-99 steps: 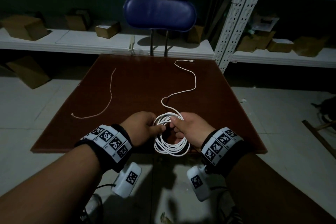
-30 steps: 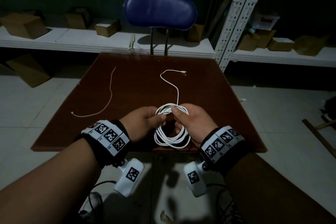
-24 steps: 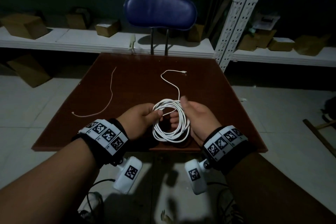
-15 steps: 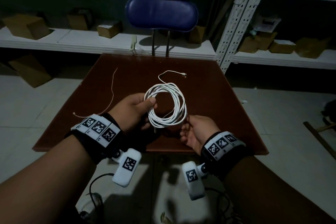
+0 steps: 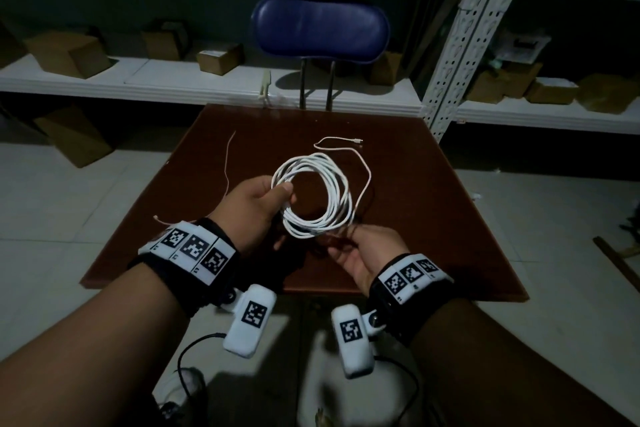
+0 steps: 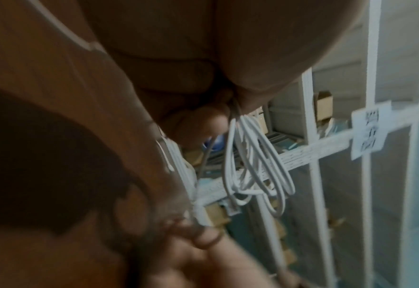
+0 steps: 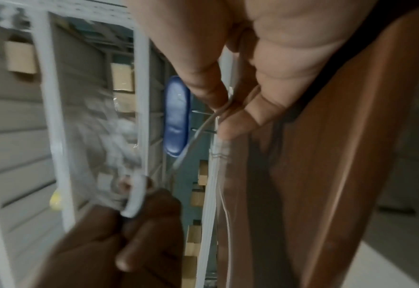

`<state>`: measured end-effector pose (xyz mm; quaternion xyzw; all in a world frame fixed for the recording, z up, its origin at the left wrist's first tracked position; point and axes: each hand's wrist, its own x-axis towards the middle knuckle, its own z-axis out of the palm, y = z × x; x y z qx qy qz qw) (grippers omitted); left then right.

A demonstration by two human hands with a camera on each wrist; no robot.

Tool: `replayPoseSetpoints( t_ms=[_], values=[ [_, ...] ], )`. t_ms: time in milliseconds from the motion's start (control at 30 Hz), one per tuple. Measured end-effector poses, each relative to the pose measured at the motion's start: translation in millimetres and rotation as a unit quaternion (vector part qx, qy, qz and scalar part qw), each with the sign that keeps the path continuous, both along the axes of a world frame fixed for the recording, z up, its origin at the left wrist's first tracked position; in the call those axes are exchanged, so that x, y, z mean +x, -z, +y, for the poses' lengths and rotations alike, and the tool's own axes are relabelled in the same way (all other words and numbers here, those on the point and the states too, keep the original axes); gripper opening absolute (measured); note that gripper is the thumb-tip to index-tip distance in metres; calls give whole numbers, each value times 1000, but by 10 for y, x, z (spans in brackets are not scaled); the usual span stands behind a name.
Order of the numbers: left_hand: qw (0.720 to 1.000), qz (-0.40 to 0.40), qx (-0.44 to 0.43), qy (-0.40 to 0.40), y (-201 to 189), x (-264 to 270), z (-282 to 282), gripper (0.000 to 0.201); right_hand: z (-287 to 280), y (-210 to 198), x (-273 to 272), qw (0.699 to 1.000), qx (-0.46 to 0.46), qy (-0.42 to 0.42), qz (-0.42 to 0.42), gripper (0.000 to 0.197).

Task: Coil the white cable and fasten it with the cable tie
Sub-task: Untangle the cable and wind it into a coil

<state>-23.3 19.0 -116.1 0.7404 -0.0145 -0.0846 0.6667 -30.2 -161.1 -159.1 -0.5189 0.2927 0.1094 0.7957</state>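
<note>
The white cable [image 5: 341, 184] is wound into a round coil of several loops, held upright above the brown table [image 5: 433, 218]. My left hand [image 5: 282, 196] grips the coil's left side between thumb and fingers; in the left wrist view the loops [image 6: 252, 155] hang from those fingers. My right hand [image 5: 349, 239] sits below the coil's lower right and pinches the loose tail [image 7: 203, 126]. That tail arcs up to its plug [image 5: 358, 141], which lies on the table. The thin white cable tie [image 5: 227, 163] lies loose on the table, left of my left hand.
A blue-backed chair [image 5: 320, 29] stands behind the table's far edge. White metal shelving [image 5: 464, 45] with several cardboard boxes [image 5: 65, 52] runs along the back. More boxes sit on the tiled floor at the left [image 5: 74, 135].
My left hand has lifted the coil up and away from me. My right hand has let go of the coil and now pinches the tail below it. The loose end has been drawn nearer.
</note>
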Motion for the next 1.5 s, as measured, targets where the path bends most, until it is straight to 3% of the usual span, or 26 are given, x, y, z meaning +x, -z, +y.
replayPoseSetpoints(
  t_ms=[100, 233, 400, 600, 767, 867, 933, 1033, 1267, 1367, 1433, 1500],
  values=[
    [990, 15, 138, -34, 88, 66, 113, 31, -71, -43, 20, 997, -55, -21, -42, 16],
    [981, 28, 190, -23, 91, 66, 118, 29, -137, -90, 25, 991, -99, -41, -84, 17],
    [972, 39, 228, 39, 161, 19, 44, 28, -180, -71, 14, 987, -121, -45, -96, 17],
    [954, 20, 293, 65, 208, 24, -11, 31, -188, -120, -41, 994, -8, -66, -84, 21],
    [950, 7, 303, 75, 221, 16, -53, 31, -202, -154, -53, 991, 2, -107, -78, 15],
    [944, -3, 319, 87, 237, 14, -94, 31, -171, -119, -54, 989, 4, -123, -81, 27],
    [939, -8, 332, 94, 255, 24, -108, 33, -169, -70, -54, 985, -12, -144, -96, 31],
    [936, -7, 339, 97, 255, 21, -126, 35, -167, -15, -80, 973, -56, -179, -134, 17],
    [922, -30, 380, 71, 221, -11, -180, 21, -139, 63, -65, 962, -139, -174, -156, 26],
    [923, -41, 382, -2, 202, -20, -129, 53, -166, 77, -66, 954, -162, -193, -164, 26],
    [920, -65, 386, 17, 196, -18, -121, 64, -161, 74, -72, 949, -165, -205, -173, 26],
    [905, -77, 412, 69, 212, -22, -144, 62, -152, 73, -76, 943, -171, -218, -182, 26]
  ],
)
